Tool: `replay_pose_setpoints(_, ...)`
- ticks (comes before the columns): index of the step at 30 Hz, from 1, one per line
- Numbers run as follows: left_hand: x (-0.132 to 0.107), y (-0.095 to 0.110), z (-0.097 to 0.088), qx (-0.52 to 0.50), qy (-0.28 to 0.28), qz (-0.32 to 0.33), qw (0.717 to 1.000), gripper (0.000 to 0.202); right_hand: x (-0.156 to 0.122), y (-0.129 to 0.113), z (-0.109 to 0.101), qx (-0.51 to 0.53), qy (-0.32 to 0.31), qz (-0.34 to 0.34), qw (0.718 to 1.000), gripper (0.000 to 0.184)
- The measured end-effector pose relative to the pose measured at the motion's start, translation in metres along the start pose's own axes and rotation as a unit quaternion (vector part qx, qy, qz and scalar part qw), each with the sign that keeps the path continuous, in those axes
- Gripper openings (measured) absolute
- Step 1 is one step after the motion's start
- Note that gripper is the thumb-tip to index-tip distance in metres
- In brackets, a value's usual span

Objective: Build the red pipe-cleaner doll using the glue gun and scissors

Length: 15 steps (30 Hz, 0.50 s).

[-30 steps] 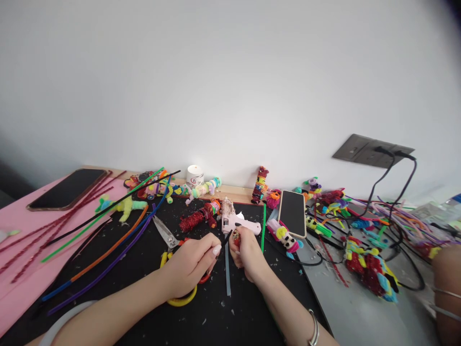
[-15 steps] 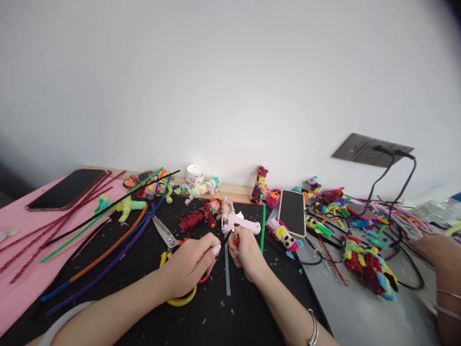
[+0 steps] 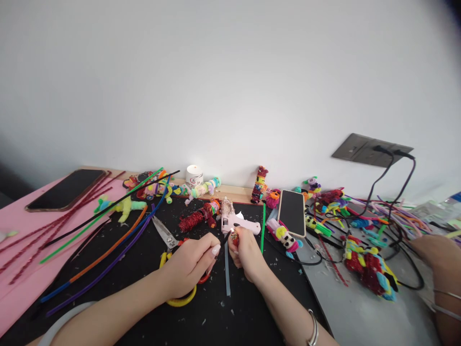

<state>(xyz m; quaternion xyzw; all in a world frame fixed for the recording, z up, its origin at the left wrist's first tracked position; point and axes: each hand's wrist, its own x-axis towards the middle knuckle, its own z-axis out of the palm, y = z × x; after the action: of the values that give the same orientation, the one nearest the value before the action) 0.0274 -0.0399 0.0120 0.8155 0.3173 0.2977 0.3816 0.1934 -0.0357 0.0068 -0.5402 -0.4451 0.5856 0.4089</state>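
My left hand [image 3: 190, 264] is closed in a pinch on the end of a black pipe cleaner [image 3: 226, 237] above the black mat [image 3: 144, 288]. My right hand [image 3: 247, 252] is closed round a small red and yellow craft piece [image 3: 234, 236], and the black pipe cleaner runs to it. The two hands almost touch. A pink glue gun [image 3: 237, 222] lies just behind them. A clear glue stick [image 3: 227, 274] lies on the mat between my wrists. Yellow-handled scissors [image 3: 169, 238] lie partly under my left hand.
Long pipe cleaners [image 3: 108, 226] in several colours fan out to the left over a pink sheet [image 3: 21, 278]. A phone [image 3: 68, 188] lies there, another phone [image 3: 292, 212] right of centre. Pipe-cleaner figures [image 3: 370, 269] and cables [image 3: 392, 192] crowd the right. Another person's hand [image 3: 432, 250] reaches in at the right edge.
My hands have hardly moved. The other person's hand at the right edge has come forward from the corner toward the pile of pipe cleaners.
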Motion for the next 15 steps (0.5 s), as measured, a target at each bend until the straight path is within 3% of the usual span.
replay_pose_setpoints(15,-0.0011,-0.0049,0.0006,0.003,0.042,0.016,0.999,0.021,0.0048,0.0093,-0.0062,0.106,-0.018,0.07,0.992,0.062)
